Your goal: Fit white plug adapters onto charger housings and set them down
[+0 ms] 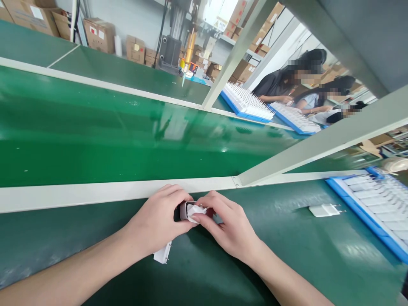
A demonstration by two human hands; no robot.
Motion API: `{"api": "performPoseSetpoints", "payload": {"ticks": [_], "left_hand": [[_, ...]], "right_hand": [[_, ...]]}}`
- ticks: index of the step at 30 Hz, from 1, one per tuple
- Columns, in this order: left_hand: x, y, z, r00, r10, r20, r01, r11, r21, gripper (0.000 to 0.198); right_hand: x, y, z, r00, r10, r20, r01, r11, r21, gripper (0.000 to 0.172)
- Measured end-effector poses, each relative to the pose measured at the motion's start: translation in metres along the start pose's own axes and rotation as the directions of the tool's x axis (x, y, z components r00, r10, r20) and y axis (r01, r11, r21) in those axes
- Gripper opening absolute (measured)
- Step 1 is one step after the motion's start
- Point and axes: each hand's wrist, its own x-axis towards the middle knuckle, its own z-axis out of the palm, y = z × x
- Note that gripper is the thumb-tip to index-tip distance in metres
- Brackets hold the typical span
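My left hand (162,212) is closed round a grey and black housing (183,211) near the middle of the view. Against the open end of that housing sits a white plug piece (195,211), pinched between the thumb and fingers of my right hand (228,219). Its metal pins point to the right, partly behind my right fingers. Below my left hand a white part with small pins (162,253) lies on the dark green table (287,246), its upper end hidden by the hand. Another white plug (325,210) lies on the table to the right, pins pointing right.
A blue tray (360,206) of white parts stands at the right edge. Beyond a pale metal rail (95,194) runs a green belt (111,140). A slanted metal post (318,146) rises at right. Across the belt are more trays (255,117) and several people (280,83).
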Motion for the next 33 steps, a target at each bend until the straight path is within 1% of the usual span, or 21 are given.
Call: {"api": "performPoseSetpoints", "payload": {"ticks": [6,9,12,20,25,29,31,33], "left_hand": [[0.000,0.000,0.000,1.000,-0.010,0.006,0.010,1.000,-0.003,0.013],[0.000,0.001,0.000,1.000,-0.009,0.003,0.009,1.000,0.007,0.015],[0.001,0.002,0.000,1.000,-0.001,-0.003,0.001,1.000,0.009,0.016],[0.001,0.000,0.001,1.000,0.005,-0.009,-0.005,1.000,0.003,0.015],[0.001,0.000,0.001,1.000,-0.001,-0.001,0.001,1.000,0.016,0.017],[0.001,0.002,-0.001,1.000,-0.023,-0.002,0.023,1.000,0.021,0.019],[0.000,0.003,-0.002,1.000,-0.019,-0.001,0.019,1.000,0.023,0.020],[-0.002,0.003,-0.002,1.000,0.002,0.013,-0.003,1.000,0.024,0.018]], "right_hand": [[0.000,0.000,-0.005,0.994,-0.103,-0.025,0.101,0.993,-0.052,0.009],[0.000,0.000,-0.004,0.996,-0.085,-0.016,0.083,0.992,-0.092,0.007],[0.001,-0.001,-0.002,0.999,-0.049,0.015,0.050,0.994,-0.102,0.009],[0.001,-0.001,0.001,0.997,-0.073,0.019,0.075,0.988,-0.134,0.010],[0.000,-0.001,0.004,0.997,-0.083,-0.001,0.082,0.988,-0.134,0.011],[-0.003,-0.001,0.007,0.993,-0.118,-0.026,0.112,0.980,-0.165,0.016],[-0.003,-0.001,0.011,0.995,-0.096,-0.030,0.089,0.980,-0.181,0.021],[-0.003,-0.001,0.017,0.999,-0.043,-0.033,0.036,0.982,-0.187,0.027]]}}
